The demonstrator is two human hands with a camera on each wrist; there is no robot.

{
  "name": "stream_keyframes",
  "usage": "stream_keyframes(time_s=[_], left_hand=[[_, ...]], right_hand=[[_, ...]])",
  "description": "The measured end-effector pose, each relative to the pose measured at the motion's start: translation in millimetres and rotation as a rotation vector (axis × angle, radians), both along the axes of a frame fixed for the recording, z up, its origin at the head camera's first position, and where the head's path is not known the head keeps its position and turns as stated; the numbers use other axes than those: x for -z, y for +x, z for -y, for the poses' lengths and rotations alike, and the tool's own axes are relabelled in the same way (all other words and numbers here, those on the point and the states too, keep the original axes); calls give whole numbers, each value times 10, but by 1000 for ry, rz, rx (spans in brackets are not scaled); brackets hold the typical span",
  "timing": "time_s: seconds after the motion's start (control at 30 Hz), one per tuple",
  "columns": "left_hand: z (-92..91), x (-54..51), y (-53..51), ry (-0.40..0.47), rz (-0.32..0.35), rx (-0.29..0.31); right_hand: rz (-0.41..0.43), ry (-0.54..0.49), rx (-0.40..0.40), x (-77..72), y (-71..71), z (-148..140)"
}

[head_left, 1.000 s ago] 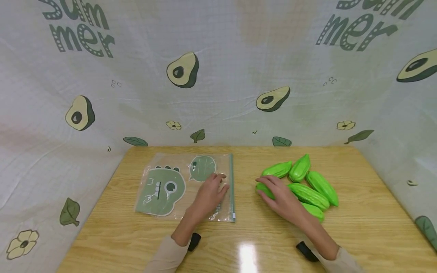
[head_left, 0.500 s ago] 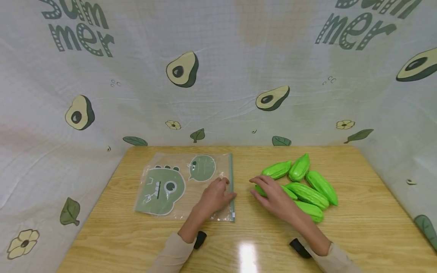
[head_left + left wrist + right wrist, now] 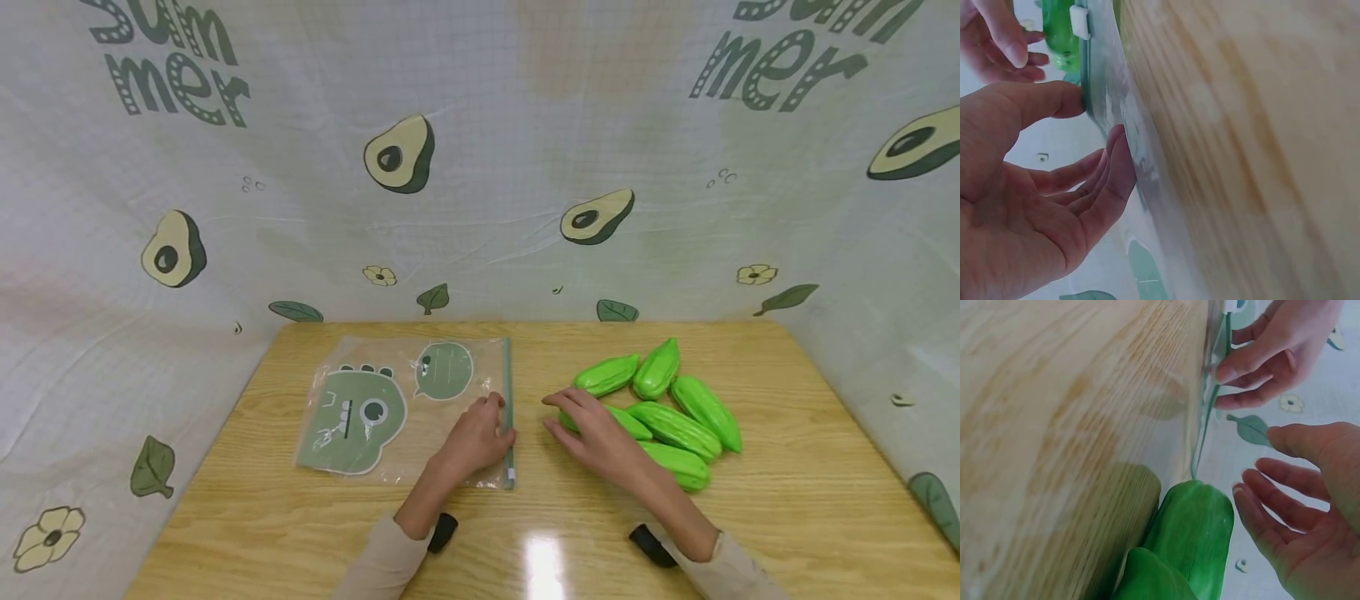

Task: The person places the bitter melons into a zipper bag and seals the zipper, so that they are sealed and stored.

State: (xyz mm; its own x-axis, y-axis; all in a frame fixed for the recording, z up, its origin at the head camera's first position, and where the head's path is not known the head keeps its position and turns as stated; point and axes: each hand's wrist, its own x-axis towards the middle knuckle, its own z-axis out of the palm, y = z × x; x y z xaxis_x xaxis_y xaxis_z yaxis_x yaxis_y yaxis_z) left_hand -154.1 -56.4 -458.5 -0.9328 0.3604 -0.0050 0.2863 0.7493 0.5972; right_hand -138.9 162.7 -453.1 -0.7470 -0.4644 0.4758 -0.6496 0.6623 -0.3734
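Note:
A clear zip bag (image 3: 435, 450) with a green cartoon dinosaur print lies flat on the left of the table. My left hand (image 3: 474, 437) is over its right edge. In the left wrist view the thumb touches the green zip strip (image 3: 1085, 69) and the fingertips rest on the plastic, apart from the thumb. Bright green ridged gourds (image 3: 678, 429), several of them, lie on the right. My right hand (image 3: 596, 437) is above the leftmost ones, partly hiding them. The right wrist view shows its fingers loosely bent, holding nothing, beside a gourd (image 3: 1194, 519).
The wooden table (image 3: 555, 508) carries both the bag and the gourds. A white slider (image 3: 512, 473) sits at the near end of the zip strip. A printed cloth (image 3: 495, 167) with avocados hangs behind and at both sides.
My left hand has moved right across the bag to its zip edge. The right hand has drifted slightly left and toward me, uncovering more of the gourds. Bag and gourds stay put.

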Motion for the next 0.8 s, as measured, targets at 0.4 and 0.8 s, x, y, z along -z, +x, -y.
stream_keyframes(time_s=[0.4, 0.8], left_hand=[[73, 32, 28, 107, 3, -23], [106, 6, 83, 144, -26, -51]], right_hand=[[101, -46, -3, -16, -1, 47], [207, -123, -6, -29, -34, 146]])
